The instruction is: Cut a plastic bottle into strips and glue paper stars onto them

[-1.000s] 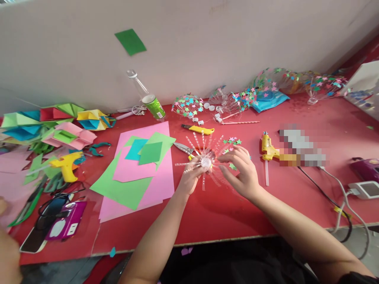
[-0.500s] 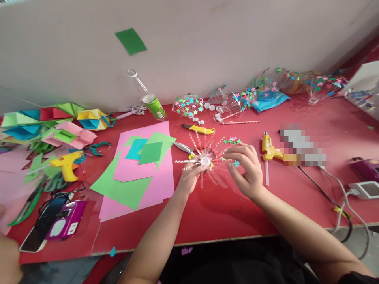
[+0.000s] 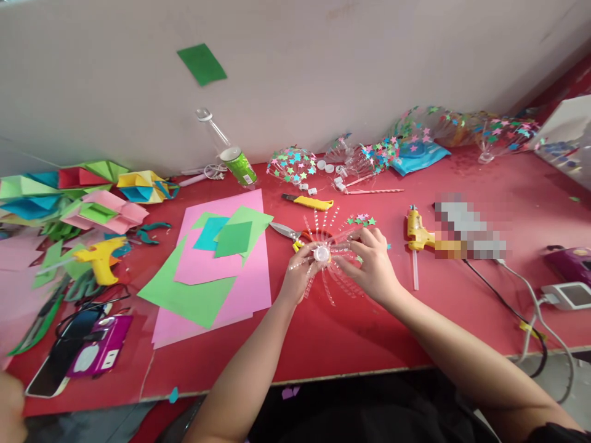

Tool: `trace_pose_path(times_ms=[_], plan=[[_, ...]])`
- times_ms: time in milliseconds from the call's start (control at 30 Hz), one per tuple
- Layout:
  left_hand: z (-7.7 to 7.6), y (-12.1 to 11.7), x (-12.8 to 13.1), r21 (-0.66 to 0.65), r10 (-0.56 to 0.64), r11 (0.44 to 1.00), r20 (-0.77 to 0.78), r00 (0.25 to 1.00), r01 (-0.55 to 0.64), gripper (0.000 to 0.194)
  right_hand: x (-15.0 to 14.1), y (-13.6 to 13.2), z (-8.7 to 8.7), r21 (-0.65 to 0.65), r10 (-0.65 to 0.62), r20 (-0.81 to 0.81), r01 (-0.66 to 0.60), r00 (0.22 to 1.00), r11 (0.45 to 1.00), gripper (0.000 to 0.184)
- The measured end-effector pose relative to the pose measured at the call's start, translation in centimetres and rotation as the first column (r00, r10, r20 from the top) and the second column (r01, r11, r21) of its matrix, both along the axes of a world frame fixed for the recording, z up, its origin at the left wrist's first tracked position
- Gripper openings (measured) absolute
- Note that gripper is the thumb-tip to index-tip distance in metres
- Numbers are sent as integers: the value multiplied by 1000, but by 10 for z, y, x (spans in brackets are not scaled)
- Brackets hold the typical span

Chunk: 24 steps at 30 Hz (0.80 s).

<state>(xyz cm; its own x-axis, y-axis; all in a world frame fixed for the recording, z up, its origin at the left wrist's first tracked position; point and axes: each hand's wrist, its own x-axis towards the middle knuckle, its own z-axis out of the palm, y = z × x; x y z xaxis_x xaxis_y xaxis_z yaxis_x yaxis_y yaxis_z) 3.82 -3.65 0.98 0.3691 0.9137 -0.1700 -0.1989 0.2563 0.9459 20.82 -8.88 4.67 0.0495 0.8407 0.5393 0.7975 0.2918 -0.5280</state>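
A clear plastic bottle top (image 3: 322,253), cut into many thin strips that fan out from its round neck, is above the red table at centre. My left hand (image 3: 298,280) has its fingers closed around the left side near the neck. On the other side, my right hand (image 3: 375,263) is pinching strips between thumb and fingers; the exact contact is partly hidden. Small paper stars (image 3: 362,219) lie just beyond my right hand. Behind the bottle top are scissors (image 3: 287,231) with orange and yellow handles, partly covered, and a yellow utility knife (image 3: 314,203).
Coloured paper sheets (image 3: 191,301) lie to the left, with a yellow glue gun (image 3: 102,258) and phone (image 3: 50,363) beyond. Another glue gun (image 3: 418,231) and cables (image 3: 501,301) are at right. Along the wall stand a bottle (image 3: 240,165) and star-tipped plastic pieces (image 3: 292,163). Someone's arm (image 3: 10,406) shows lower left.
My right hand has moved left from the stars to the bottle top, and its fingers have closed on the strips. The bottle top has turned slightly in my left hand.
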Motion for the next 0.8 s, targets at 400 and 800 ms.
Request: trace_pose_path(times_ms=[400,800], plan=[[4,0,-1,-44,-8,999,8,1000,8,43,-10,-7,10,52,167,-77,-163,983,985,14],[0,1,-1,-95,22,995,95,995,-13,45,5,-5,25,106,93,-149,-78,984,991,15]])
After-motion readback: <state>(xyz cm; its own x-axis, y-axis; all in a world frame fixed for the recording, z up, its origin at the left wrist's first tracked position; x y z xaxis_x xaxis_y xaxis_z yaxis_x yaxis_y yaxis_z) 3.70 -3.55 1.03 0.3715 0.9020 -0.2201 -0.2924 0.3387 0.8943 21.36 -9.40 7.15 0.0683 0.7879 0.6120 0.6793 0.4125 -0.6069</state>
